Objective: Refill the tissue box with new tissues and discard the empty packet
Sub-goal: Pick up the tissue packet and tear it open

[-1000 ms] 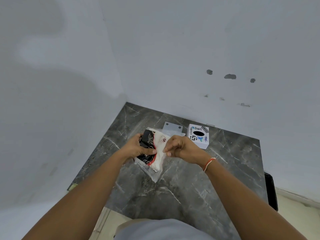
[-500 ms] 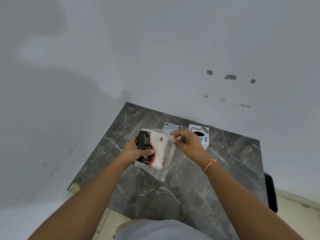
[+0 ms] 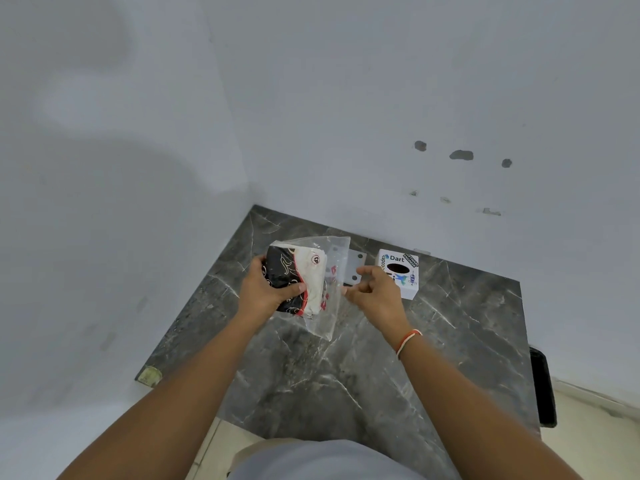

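Note:
My left hand [image 3: 265, 289] grips a clear plastic tissue packet [image 3: 329, 292] above the dark marble tabletop [image 3: 346, 368]. Inside the packet is a folded stack of tissues [image 3: 294, 277], black with pale swirls on the left, white with a red edge on the right. The packet's loose transparent flap hangs free to the right. My right hand [image 3: 375, 294] hovers just right of that flap with fingers apart, holding nothing. A small white cube tissue box [image 3: 403, 271] with stickers and a dark oval slot on top stands on the table behind my right hand.
A flat white plate with holes [image 3: 356, 268] lies on the table between packet and box. The table sits in a corner of two pale walls. A black object [image 3: 542, 389] stands beside the table's right edge. A yellowish pad [image 3: 149, 375] marks the front-left corner.
My right hand pulled the packet's flap up and to the right, then let it go and now sits open beside it. The left hand kept its grip and lifted the packet slightly.

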